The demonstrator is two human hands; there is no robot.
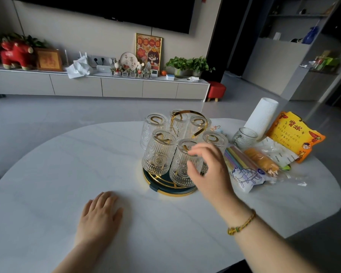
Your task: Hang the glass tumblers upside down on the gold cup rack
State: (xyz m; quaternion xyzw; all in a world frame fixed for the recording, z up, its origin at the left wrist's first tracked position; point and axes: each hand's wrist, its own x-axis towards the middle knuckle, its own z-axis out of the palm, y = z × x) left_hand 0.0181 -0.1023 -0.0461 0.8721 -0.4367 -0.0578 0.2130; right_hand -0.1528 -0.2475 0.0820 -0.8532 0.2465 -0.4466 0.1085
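The gold cup rack (200, 126) stands on a round dark tray with a gold rim (156, 187) in the middle of the white table. Several ribbed glass tumblers hang upside down on its arms. My right hand (209, 170) reaches over the nearest tumbler (179, 170), with thumb and fingers spread around its upper side; whether they press on the glass I cannot tell. A front left tumbler (158, 152) hangs beside it. My left hand (99, 213) lies flat on the table, palm down, holding nothing.
To the right of the rack lie a glass mug (244, 135), a white ribbed cylinder (263, 115), a pack of coloured straws (242, 166), an orange snack packet (261, 159) and a yellow printed bag (293, 134). The table's curved edge runs behind the rack.
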